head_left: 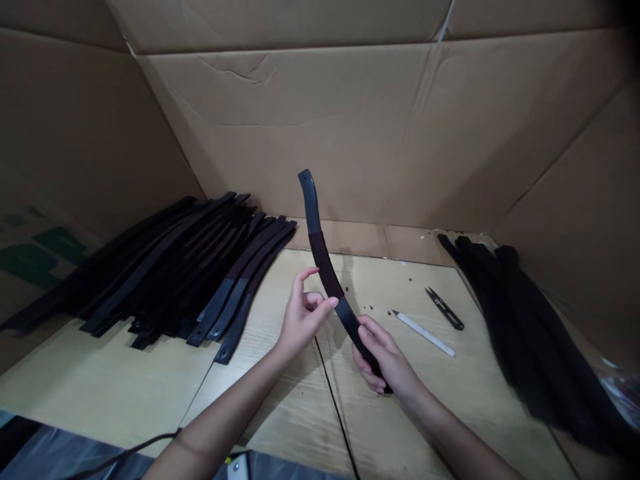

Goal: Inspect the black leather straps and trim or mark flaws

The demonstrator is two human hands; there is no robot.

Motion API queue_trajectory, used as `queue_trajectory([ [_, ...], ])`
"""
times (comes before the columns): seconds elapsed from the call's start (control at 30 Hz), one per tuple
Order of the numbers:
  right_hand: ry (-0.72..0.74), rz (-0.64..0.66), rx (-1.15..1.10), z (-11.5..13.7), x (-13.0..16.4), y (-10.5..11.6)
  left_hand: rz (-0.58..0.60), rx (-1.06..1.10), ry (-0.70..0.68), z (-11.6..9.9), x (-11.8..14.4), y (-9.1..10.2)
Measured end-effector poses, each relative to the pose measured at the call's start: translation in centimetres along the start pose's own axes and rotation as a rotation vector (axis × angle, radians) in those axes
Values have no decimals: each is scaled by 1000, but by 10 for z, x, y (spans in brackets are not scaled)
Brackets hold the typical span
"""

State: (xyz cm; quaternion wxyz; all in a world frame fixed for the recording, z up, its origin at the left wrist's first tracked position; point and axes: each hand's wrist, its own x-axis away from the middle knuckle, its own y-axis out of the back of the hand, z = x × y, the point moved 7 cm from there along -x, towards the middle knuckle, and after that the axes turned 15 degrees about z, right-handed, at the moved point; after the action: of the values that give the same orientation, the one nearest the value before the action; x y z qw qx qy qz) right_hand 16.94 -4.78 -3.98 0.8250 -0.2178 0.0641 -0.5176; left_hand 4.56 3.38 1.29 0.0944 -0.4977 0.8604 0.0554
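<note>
A long black strap (327, 270), gently curved, rises at a slant in the middle of the view. Its middle section is dark brown, and a small hole shows near its upper end. My right hand (377, 353) is wrapped round the lower part of the strap. At the strap's left edge is my left hand (303, 313), its index finger and thumb apart, their tips at the edge of the brown section. The other fingers of that hand are curled inward. The strap's lower end is partly hidden by my right hand.
Many similar dark straps (165, 267) lie piled on the left of the wooden table (280, 400). Black fabric-like strips (520, 327) lie at the right. Thread snips (445, 309) and a white pen-like tool (425, 333) are nearby. Cardboard walls (310, 133) enclose the table.
</note>
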Motion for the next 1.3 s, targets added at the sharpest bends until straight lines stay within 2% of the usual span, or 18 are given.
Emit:
queue_trajectory([
  [0.17, 3, 15, -14, 3, 0, 2, -8, 71, 94, 6, -4, 6],
  [0.37, -36, 69, -91, 5, 2, -2, 127, 51, 243, 14, -7, 6],
  [0.53, -74, 76, -222, 3, 4, -1, 179, 24, 243, 12, -9, 6],
  [0.73, -54, 106, -286, 5, 4, -2, 206, 39, 214, 11, -12, 4],
  [0.83, -56, 126, -298, 4, 4, -2, 233, 92, 210, 13, -11, 2],
  [1.03, -77, 164, -300, 1, 5, -4, 202, 187, 230, 19, -10, 3],
  [1.2, -101, 190, -333, -4, 4, -3, 251, 270, 250, 20, -9, 1],
  [1.3, -135, 256, -365, -7, 4, -3, 304, 354, 254, 15, -7, -4],
])
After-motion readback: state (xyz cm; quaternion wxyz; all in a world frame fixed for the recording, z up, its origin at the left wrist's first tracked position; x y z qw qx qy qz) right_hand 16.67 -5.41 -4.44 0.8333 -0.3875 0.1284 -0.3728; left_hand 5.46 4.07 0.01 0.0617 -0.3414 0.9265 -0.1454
